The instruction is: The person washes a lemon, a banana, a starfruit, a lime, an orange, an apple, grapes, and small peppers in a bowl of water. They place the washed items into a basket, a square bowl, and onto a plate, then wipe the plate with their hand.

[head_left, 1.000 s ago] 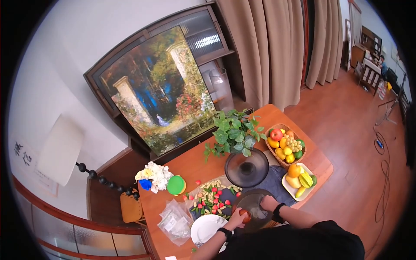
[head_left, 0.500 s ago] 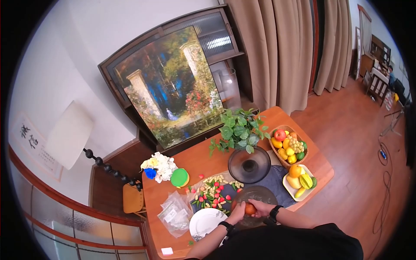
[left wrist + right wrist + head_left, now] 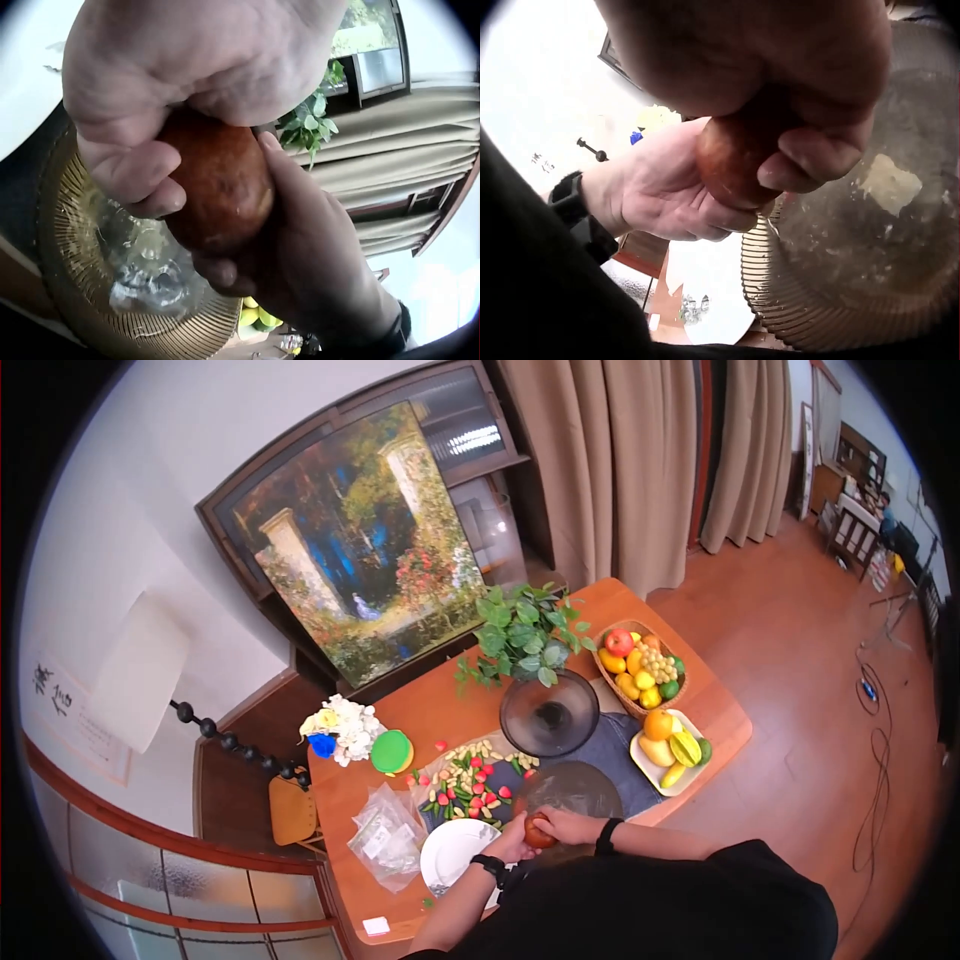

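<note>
A round reddish-brown object (image 3: 540,831) is held between both hands above the near edge of a ribbed glass bowl (image 3: 568,792). The left hand (image 3: 513,842) grips its left side, and in the left wrist view that hand (image 3: 187,67) has its fingers curled round the object (image 3: 221,184). From the other side the right hand (image 3: 568,826) grips it, fingers bent over it in the right wrist view (image 3: 780,82). Clear, crumpled-looking material (image 3: 154,277) lies in the bowl; a pale piece (image 3: 891,184) shows there too.
A white plate (image 3: 455,850) and plastic bags (image 3: 388,838) are at the left. Behind lie small red, green and tan pieces (image 3: 478,780), a green-lidded tub (image 3: 392,751), flowers (image 3: 350,728) and a dark glass stand (image 3: 549,712). A fruit basket (image 3: 640,707) and fruit tray (image 3: 646,771) stand right.
The right hand has come from inside the bowl to the reddish-brown object and now grips it with the left hand. Both hands hold it nearer the body. The head view has shifted.
</note>
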Demonstrator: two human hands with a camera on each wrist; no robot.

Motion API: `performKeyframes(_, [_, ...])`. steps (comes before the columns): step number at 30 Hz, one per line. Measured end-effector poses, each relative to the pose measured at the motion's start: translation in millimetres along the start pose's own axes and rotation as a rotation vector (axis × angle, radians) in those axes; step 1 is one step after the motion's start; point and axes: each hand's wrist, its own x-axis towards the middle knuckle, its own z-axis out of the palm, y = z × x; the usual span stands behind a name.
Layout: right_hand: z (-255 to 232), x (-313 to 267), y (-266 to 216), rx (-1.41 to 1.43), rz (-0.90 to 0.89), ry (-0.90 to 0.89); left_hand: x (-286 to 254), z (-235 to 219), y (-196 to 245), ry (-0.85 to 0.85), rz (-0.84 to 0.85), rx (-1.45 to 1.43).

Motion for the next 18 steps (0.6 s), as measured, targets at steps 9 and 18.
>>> performKeyframes(9, [-19.9, -27.0, 0.1, -0.419, 0.002, 0.126, -11.5, 2.2, -10.7, 0.139, 0.293, 0.142])
performKeyframes(18, [-123.4, -61.9, 15.0, 0.095, -0.116, 0.478, -41.6, -1.5, -8.7, 0.238, 0.356, 0.157])
